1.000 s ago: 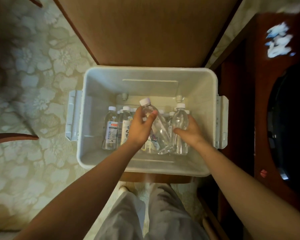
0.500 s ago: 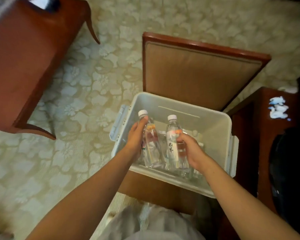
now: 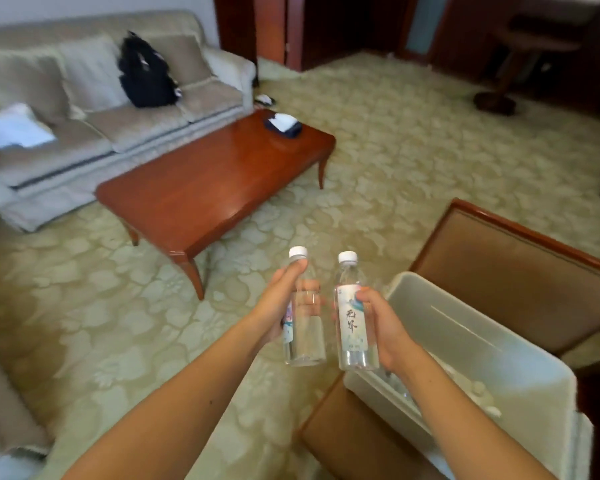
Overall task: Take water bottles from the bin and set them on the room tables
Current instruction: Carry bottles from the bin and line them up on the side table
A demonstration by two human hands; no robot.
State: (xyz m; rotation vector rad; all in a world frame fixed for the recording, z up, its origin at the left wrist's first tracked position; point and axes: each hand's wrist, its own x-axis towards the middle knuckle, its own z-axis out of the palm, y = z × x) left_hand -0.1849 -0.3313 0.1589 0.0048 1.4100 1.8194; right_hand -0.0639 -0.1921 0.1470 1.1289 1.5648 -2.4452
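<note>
My left hand (image 3: 284, 304) grips a clear water bottle (image 3: 307, 336) with a white cap, held upright over the carpet. My right hand (image 3: 383, 327) grips a second clear bottle (image 3: 350, 318) with a white cap and a pale label, also upright. The two bottles are side by side, a little apart, left of the white plastic bin (image 3: 492, 351). The bin sits on a brown chair seat (image 3: 343, 441) at the lower right; its contents are mostly hidden by my right arm. A long reddish wooden coffee table (image 3: 205, 188) stands ahead to the left.
A tissue box (image 3: 284, 124) rests on the coffee table's far end. Behind it is a beige sofa (image 3: 94, 109) with a black bag (image 3: 146, 72) and white cloth. The chair's backrest (image 3: 520, 271) rises behind the bin. Patterned carpet covers the floor; dark furniture lines the back right.
Both hands have lifted their bottles up out of the bin and to the left of it. The view has swung up from the bin to the room and coffee table.
</note>
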